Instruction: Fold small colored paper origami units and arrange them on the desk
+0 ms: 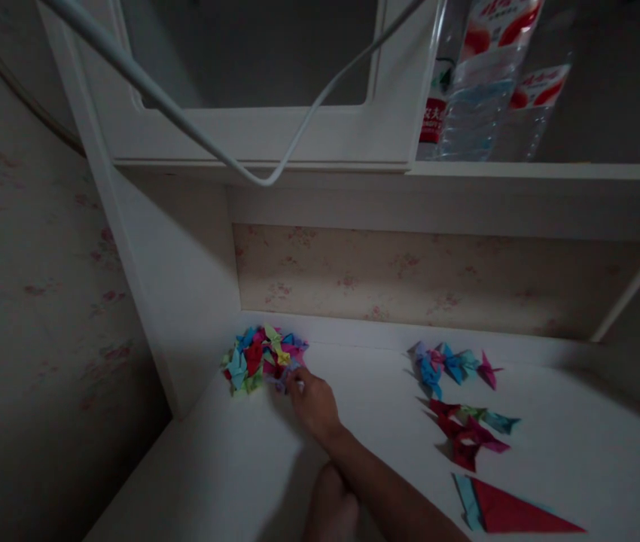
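Note:
Several folded paper cranes in many colours lie heaped in a pile (253,360) in the back left corner of the white desktop. My right hand (314,403) reaches across to the right edge of this pile. Its fingers are closed in a pinch on a purple paper crane (279,382), which touches or lies against the heap. Below my right forearm, at the bottom of the view, is what looks like my left hand (331,504). It is dim and partly covered by that forearm, so its fingers cannot be made out.
On the right stand a row of blue, purple and pink cranes (454,366) and a group of red, green and teal ones (461,433). Nearer lie red and blue folded paper sheets (523,508). A white cable (266,181) hangs in front; plastic bottles (478,90) stand on the shelf.

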`<state>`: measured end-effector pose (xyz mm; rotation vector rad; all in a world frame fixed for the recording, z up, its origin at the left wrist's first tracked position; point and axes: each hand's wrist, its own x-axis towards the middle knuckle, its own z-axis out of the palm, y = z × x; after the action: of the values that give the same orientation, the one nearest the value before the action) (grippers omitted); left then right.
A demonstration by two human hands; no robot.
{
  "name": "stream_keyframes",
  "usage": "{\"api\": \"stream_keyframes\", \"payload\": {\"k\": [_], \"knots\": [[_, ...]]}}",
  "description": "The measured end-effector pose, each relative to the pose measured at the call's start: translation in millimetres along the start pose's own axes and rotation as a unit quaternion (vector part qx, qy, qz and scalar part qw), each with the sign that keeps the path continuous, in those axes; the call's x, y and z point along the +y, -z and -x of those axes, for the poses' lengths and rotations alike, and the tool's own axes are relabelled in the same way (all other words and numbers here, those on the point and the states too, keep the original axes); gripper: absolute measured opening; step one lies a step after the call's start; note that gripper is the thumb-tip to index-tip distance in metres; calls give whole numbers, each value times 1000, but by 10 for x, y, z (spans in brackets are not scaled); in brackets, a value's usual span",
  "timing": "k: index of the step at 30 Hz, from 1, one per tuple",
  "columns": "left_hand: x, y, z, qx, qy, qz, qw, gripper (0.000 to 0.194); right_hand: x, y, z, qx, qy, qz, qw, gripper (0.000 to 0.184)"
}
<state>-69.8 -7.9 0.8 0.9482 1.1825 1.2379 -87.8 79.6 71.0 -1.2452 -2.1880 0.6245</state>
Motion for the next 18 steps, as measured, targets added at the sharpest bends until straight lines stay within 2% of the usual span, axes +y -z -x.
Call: {"api": "stream_keyframes", "payload": {"k": [2,5,8,11,13,16,18], "knots": [[7,-5,0,32,-40,-20,998,24,184,170,211,23,-25,-136,990,26],[3,-20,-18,90,-65,-42,993,28,516,401,570,72,-98,-370,921,31],[-8,-44,-12,111,-22,-53,992,49,852,582,931,106,-137,-452,875,49],[10,-53,30,62,45,-53,996,67,1135,658,1219,112,-148,-486,854,64],[33,-41,66,13,54,-58,997,69,1270,632,1342,108,-149,-514,838,66],[58,-19,109,-53,37,-89,994,62,1358,536,1427,92,-140,-553,816,55],[63,-16,127,-70,21,-116,991,56,1340,490,1447,65,-110,-555,822,43]]}}
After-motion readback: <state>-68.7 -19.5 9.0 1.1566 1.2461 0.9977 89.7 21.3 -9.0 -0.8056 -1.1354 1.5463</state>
